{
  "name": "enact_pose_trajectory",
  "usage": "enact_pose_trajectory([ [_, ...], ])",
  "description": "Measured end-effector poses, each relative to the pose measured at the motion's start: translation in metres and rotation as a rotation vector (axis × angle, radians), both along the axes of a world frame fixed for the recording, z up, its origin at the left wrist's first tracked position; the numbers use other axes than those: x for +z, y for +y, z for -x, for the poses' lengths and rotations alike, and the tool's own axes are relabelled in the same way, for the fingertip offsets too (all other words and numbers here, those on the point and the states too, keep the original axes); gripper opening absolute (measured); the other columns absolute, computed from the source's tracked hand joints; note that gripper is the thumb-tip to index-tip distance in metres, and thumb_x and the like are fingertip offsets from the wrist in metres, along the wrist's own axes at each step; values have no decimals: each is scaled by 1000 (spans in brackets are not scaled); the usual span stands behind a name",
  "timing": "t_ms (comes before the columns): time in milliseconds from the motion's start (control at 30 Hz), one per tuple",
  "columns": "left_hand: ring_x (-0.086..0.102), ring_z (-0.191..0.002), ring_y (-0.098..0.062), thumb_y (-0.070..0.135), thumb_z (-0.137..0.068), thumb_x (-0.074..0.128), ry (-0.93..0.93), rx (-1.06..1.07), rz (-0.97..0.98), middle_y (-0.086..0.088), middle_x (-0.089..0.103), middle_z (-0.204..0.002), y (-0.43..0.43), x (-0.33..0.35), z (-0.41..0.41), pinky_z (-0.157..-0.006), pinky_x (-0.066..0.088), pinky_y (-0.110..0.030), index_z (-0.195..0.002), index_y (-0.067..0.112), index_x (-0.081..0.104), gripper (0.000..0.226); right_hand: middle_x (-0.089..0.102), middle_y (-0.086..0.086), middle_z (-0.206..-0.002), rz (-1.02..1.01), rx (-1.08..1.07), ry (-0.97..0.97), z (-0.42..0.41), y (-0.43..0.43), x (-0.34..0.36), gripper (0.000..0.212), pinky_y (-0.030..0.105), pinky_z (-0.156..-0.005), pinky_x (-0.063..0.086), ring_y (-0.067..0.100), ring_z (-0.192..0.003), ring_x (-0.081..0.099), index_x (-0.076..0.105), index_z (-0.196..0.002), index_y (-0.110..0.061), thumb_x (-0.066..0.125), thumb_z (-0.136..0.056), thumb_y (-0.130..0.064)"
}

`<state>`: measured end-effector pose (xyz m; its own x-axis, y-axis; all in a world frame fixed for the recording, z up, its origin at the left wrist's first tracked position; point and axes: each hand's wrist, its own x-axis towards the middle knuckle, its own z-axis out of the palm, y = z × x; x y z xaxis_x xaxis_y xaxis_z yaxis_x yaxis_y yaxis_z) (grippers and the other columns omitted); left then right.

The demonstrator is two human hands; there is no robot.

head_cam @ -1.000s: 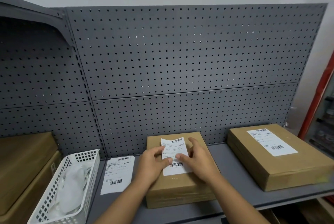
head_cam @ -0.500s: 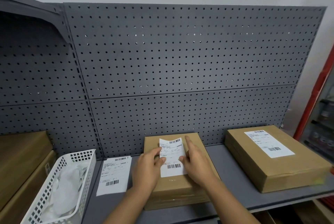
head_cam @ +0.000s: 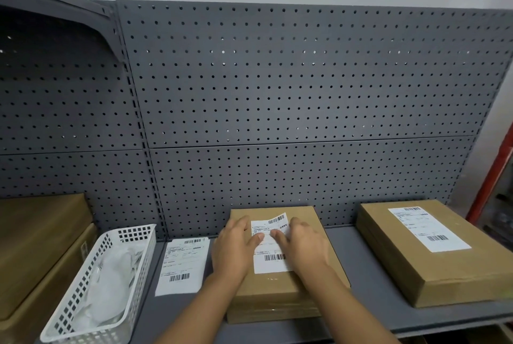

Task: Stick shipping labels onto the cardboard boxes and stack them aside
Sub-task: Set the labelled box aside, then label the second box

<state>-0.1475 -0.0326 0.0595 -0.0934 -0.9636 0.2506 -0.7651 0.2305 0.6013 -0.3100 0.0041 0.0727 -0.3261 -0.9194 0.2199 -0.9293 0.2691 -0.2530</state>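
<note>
A grey pegboard wall [head_cam: 277, 94] backs a grey shelf [head_cam: 344, 249], and everything for the job lies along that shelf. At the far left, brown cartons [head_cam: 41, 238] are piled. At the right, well apart from the work, a flat labelled box [head_cam: 433, 268] lies with its label already on (that one looks ready for stacking). In the middle, near the person, sits the centre box [head_cam: 277, 288], apparently on top of another flat box. To its left stands a white basket [head_cam: 91, 285] holding something pale, perhaps bags or wrapping. Between the basket and the centre box, a spare label [head_cam: 181, 266] lies on the shelf.

The shipping label [head_cam: 270, 263] lies on the lid of the centre box, toward its far half. The left hand [head_cam: 236, 249] and right hand [head_cam: 305, 249] rest on either side of it, fingers laid flat and curled round nothing. The fingertips [head_cam: 277, 236] nearly meet over the label's middle. Its far right corner looks slightly lifted.

The step in hand appears to be smoothing the label down. It would go best by sliding the fingers from the middle outward to each edge and pressing that far corner last, so that no crease or bubble crosses the barcodes.
</note>
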Motion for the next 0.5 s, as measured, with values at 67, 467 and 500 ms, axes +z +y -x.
enact_pose_trajectory([
  [67, 60, -110, -16, 56, -93, 66, -5, -6, -4, 13, 59, -121, -4, -4, 1, -86, 51, -36, -131, 33, 61, 44, 63, -1, -109, 7, -15, -2, 1, 1, -1, 45, 34, -67, 42, 25, -92, 69, 58, -115, -19, 43, -102, -59],
  [467, 66, -110, -29, 58, -107, 28, -374, 31, -64, -7, 52, -137, -16, 19, 19, -101, 41, -42, -133, 17, 58, 56, 70, 1, -104, -43, -21, 19, 1, -14, 9, 48, 42, -93, 36, 25, -96, 66, 57, -110, -18, 30, -103, -57],
  [500, 66, -112, -30, 62, -106, 27, -415, 43, -75, -7, 52, -139, -18, 20, 23, -100, 42, -41, -136, 16, 56, 63, 68, 2, -108, -43, -41, 4, 0, -19, 10, 53, 43, -94, 36, 26, -101, 65, 57, -113, -17, 29, -101, -61],
])
